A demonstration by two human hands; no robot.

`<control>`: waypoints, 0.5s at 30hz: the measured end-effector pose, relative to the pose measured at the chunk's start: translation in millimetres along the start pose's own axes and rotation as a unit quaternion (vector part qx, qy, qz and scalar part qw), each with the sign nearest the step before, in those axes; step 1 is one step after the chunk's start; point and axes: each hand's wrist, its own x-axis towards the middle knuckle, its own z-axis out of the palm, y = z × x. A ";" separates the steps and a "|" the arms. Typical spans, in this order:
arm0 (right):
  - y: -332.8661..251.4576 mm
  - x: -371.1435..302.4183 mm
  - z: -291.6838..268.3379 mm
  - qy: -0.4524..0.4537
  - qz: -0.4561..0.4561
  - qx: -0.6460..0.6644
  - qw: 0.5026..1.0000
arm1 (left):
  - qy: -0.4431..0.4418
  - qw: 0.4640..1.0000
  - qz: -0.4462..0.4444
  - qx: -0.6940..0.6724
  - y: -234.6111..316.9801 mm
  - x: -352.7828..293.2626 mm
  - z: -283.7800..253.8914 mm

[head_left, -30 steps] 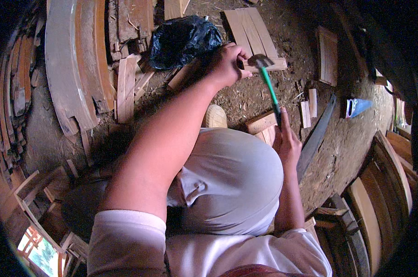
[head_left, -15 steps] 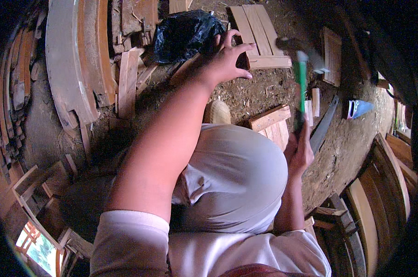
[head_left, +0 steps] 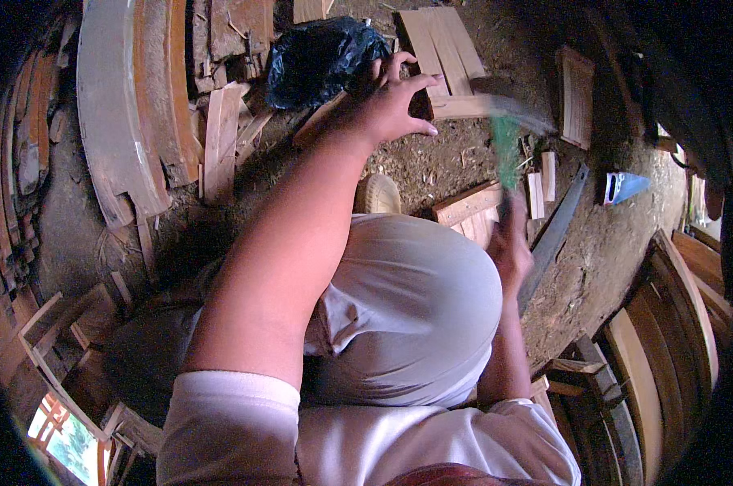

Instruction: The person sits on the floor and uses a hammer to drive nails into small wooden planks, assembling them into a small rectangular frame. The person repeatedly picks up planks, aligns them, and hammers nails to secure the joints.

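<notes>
Roughly top centre of the frame, left hand (head_left: 395,109) palm-down over the dirt floor (head_left: 419,162), fingers curled and parted, thumb well apart from forefinger, nothing seen between them. Just right of that gap, the near end of a pale cross strip (head_left: 460,106), which lies along the lower ends of several light slats (head_left: 439,49); strip's left end sits level with the opening between thumb and forefinger, contact cannot be told. Right hand (head_left: 512,255), right of centre and blurred, is closed round the lower end of a hammer (head_left: 506,154): green shaft rising from the fist, head smeared by blur near the strip's right end, well apart from the left fingers. Whether head touches wood, cannot tell. Black plastic bag (head_left: 322,65) left of the slats, just behind the left hand. Below the strip, a short wooden piece (head_left: 468,202) beside the grey-clad knee (head_left: 423,283). Farther right: two small offcuts (head_left: 549,176), a long saw blade (head_left: 557,231) slanting down towards the right forearm, a blue-handled object (head_left: 626,188) on the floor. Upper left, long curved-looking planks (head_left: 111,105).
</notes>
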 end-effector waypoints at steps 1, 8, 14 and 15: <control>15.6 -14.0 4.0 -0.177 0.100 -0.083 0.976 | -0.004 1.000 -0.002 -0.001 0.7 2.8 -1.5; -27.0 19.1 -28.6 0.058 0.030 -0.026 0.998 | 0.019 1.000 0.004 0.006 -3.9 2.2 -2.7; 11.1 -1.9 -3.5 -0.151 0.119 -0.052 0.980 | -0.045 0.998 -0.036 -0.008 9.3 3.0 -11.3; 7.5 5.6 -12.6 -0.114 0.093 -0.047 0.988 | -0.046 0.998 -0.036 -0.007 8.1 3.2 -11.5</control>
